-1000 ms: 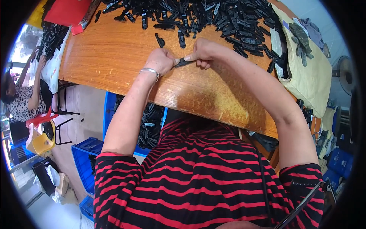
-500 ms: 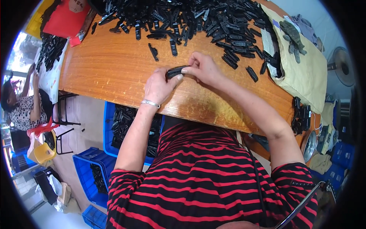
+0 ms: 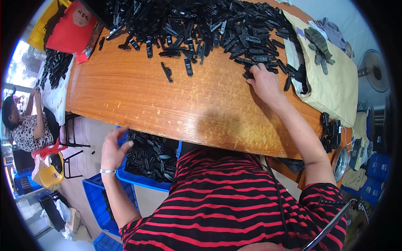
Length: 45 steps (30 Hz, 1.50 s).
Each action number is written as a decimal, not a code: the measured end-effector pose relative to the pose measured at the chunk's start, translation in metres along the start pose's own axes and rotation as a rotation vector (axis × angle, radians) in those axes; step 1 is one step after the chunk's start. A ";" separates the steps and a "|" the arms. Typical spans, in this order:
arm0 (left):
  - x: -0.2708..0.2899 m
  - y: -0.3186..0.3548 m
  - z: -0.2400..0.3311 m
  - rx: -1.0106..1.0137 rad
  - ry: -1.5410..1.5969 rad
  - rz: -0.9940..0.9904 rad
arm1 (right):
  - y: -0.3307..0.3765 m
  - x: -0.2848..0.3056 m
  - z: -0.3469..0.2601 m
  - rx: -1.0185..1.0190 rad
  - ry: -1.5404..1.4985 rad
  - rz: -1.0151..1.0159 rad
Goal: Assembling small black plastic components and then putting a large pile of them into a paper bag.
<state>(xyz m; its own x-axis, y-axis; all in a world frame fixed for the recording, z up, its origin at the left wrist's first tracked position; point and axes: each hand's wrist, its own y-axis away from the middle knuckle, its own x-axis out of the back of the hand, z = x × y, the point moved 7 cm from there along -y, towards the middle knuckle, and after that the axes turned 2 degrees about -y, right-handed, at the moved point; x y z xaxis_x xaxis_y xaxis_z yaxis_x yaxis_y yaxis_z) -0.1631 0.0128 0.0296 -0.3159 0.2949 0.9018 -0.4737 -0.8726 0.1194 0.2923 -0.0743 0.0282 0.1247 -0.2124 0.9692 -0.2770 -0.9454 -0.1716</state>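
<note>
Scuffed brown wood spreads before me as a table [image 3: 134,94], its far side heaped with a pile of slim black parts [image 3: 184,25]. My right hand [image 3: 268,85] reaches to the pile's near edge, right of the middle. One black piece [image 3: 248,74] sits right at my fingertips, showing on their left side beside the thumb; I cannot tell whether I have it pinched or am only touching it. My left hand [image 3: 114,149] holds nothing, its thumb and fingers spread, by the left corner of a blue bin [image 3: 144,183] filled with more parts [image 3: 153,157]. Two loose pieces [image 3: 188,66] lie near the pile, well left of my right hand. Off to the right stands a pale sack [image 3: 339,92] with a grey glove [image 3: 319,46] on it.
</note>
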 end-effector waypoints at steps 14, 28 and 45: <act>-0.049 -0.161 0.115 -0.493 -0.132 0.436 | -0.036 -0.041 -0.094 0.403 -0.237 0.028; -0.056 -0.140 0.124 -0.352 0.376 0.140 | -0.024 -0.036 -0.126 0.257 -0.564 0.060; -0.102 -0.160 0.132 -0.051 0.657 -0.136 | 0.002 -0.079 -0.106 -0.354 -1.180 -0.461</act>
<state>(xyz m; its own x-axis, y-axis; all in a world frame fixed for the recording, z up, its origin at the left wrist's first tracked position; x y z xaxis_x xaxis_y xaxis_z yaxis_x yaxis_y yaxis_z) 0.0534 0.0704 -0.0266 -0.6777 0.5907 0.4380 -0.5778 -0.7961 0.1796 0.1812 -0.0332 -0.0299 0.9763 -0.1471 0.1587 -0.1961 -0.9115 0.3614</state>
